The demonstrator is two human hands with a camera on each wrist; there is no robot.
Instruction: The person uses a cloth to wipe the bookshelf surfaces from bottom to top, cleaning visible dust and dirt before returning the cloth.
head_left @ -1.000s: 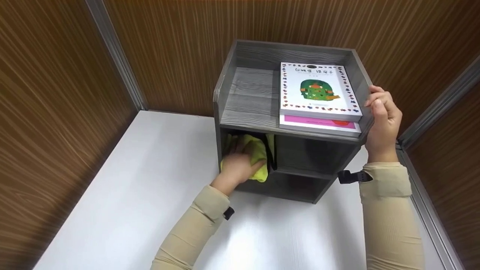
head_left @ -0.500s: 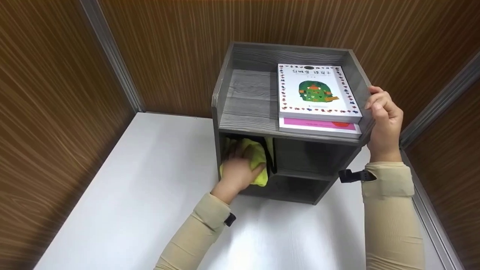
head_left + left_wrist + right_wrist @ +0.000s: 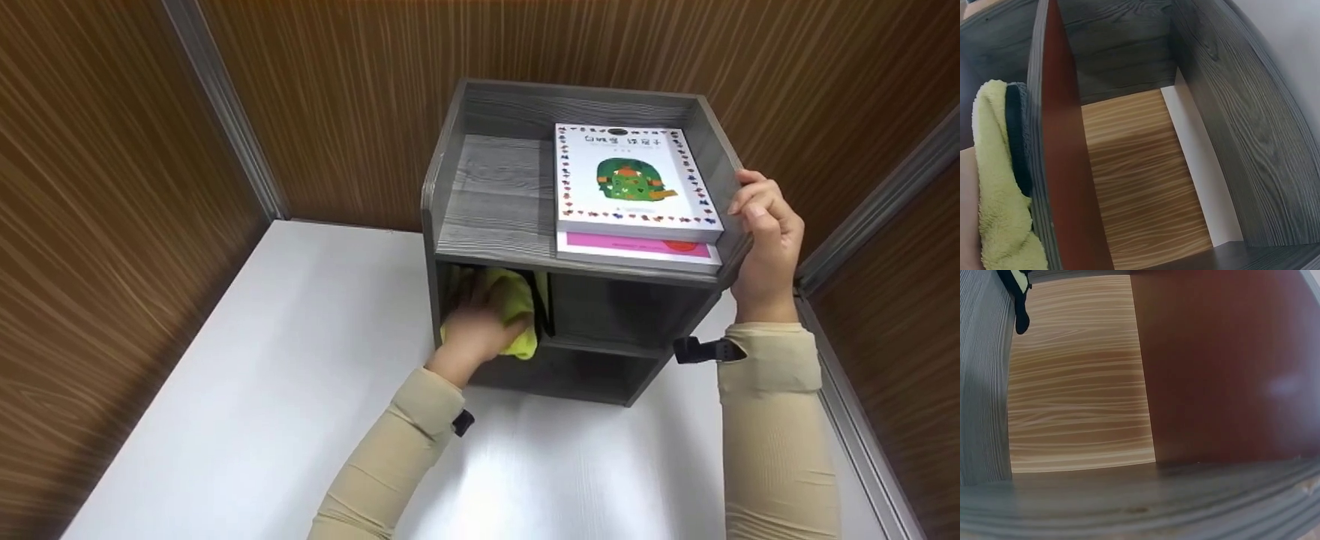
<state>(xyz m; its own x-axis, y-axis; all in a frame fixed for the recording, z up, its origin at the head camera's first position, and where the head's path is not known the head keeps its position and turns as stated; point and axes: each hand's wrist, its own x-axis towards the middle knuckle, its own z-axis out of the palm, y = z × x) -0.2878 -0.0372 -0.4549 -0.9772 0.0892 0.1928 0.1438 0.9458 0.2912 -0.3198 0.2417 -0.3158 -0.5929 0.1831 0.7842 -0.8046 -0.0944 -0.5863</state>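
The left hand [image 3: 476, 330], its slightly blurred fingers spread, pressed on the yellow cloth [image 3: 517, 304] at the left inside the gray shelf [image 3: 607, 348], just below its top board [image 3: 499, 195], where two stacked books [image 3: 637, 180] lay nearer the right hand [image 3: 769, 236], whose curled fingers gripped the right side panel [image 3: 712, 154].

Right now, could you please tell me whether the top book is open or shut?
Shut: the top book lies flat on the lower book, cover up, no pages spread.

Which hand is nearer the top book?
Right. The right hand grips the edge of the shelf unit beside the top book; the left hand is lower, on the yellow cloth.
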